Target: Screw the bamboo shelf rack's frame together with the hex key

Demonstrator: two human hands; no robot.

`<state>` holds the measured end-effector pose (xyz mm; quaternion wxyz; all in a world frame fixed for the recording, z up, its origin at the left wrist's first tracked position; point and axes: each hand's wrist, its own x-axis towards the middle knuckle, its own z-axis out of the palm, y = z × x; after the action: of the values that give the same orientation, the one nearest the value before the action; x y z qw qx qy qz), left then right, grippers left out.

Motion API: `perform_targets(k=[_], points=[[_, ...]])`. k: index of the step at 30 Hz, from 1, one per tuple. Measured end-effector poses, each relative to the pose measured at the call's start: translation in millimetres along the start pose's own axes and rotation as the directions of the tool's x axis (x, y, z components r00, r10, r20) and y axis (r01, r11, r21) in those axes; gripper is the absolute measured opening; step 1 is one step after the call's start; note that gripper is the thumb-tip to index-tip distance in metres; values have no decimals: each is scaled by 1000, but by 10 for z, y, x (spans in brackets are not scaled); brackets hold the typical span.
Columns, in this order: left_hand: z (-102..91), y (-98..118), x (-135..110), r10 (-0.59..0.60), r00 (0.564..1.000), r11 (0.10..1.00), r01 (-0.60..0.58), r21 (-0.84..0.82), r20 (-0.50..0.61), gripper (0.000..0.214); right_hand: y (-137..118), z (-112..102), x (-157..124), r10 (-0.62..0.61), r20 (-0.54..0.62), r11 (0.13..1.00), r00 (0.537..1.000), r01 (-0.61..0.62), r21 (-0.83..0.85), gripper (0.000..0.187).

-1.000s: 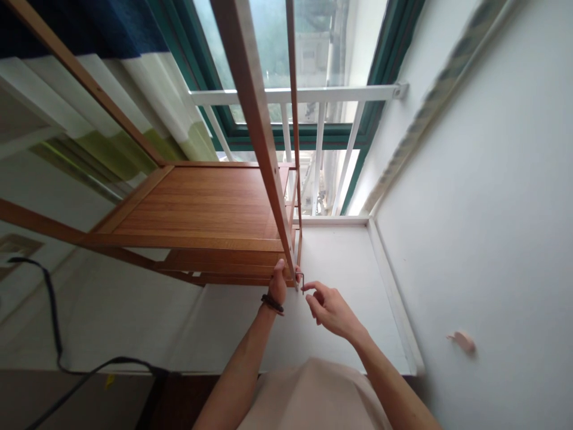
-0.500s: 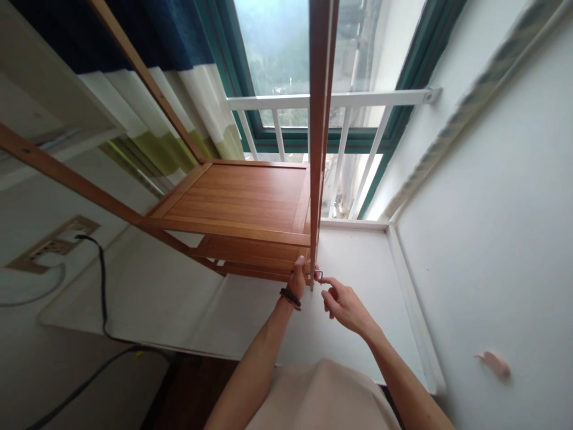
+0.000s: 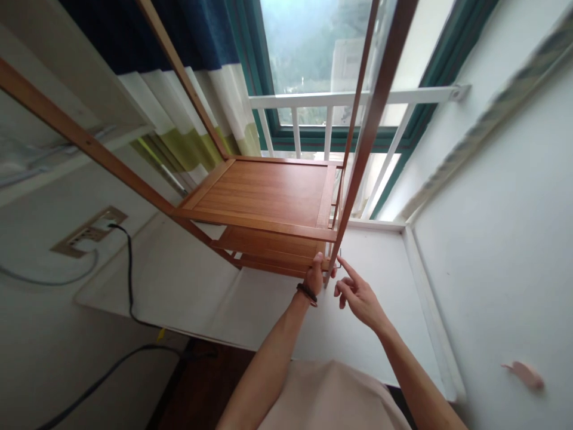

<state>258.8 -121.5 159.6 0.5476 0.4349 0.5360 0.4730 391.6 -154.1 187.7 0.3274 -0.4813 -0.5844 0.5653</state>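
A brown wooden shelf rack (image 3: pixel 273 191) stands on a white ledge. My left hand (image 3: pixel 314 276) is closed around the lower right part of its frame, thumb on the near side and fingertips partly hidden behind the upright (image 3: pixel 358 170). A thin bent metal hex key (image 3: pixel 339 263) sticks out from the right side of that upright, near the left fingertips. To its right is my right hand (image 3: pixel 359 297), with the index finger stretched out against the hex key and the other fingers loosely bent. Nothing lies in the right palm.
The white ledge (image 3: pixel 264 304) runs under the rack to a wall on the right. Behind are a white railing (image 3: pixel 313 101), a green-framed window and a striped curtain (image 3: pixel 215 89). At left, a black cable (image 3: pixel 129 269) hangs from a socket panel (image 3: pixel 87 233). A pink hook (image 3: pixel 526 375) is on the right wall.
The view has shifted, so the rack and both hands appear further right. The right index finger has moved up along the hex key, which has turned. The left hand keeps its hold.
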Motion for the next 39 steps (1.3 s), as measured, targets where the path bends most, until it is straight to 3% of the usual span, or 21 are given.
perform_targets(k=[6,11,14,17,19,22,26,32,36,39], points=[[-44,60,-35,-48,996,998,50,-29,74,57,99,22,-15,135,33,957,990,-122,-265,40],[-76,71,-43,-104,993,994,105,-14,64,57,-17,34,-149,73,31,976,997,-65,-209,29],[-91,50,-19,-75,992,997,77,-17,102,56,-43,49,-150,7,-103,986,995,-25,-167,31],[-98,46,1,-44,991,998,50,-45,125,55,-18,63,-86,-15,-238,991,971,-17,-130,45],[-101,56,3,-60,992,997,65,-44,114,54,-1,75,-46,15,-193,987,981,-45,-154,41],[-112,61,6,-84,991,996,87,-27,101,55,-15,103,-42,46,-76,978,996,-60,-199,20],[-132,9,51,-76,992,997,77,-6,100,56,-102,114,-82,-6,6,1000,1000,7,-20,23],[-127,-54,120,-16,994,1000,19,-20,104,52,-126,65,113,-93,-160,977,983,121,177,34],[-126,8,82,-43,995,999,43,0,85,51,35,76,233,-26,-199,993,980,48,105,37],[-133,56,48,-54,995,998,51,36,83,53,109,88,155,18,-185,1000,983,-19,-5,29]])
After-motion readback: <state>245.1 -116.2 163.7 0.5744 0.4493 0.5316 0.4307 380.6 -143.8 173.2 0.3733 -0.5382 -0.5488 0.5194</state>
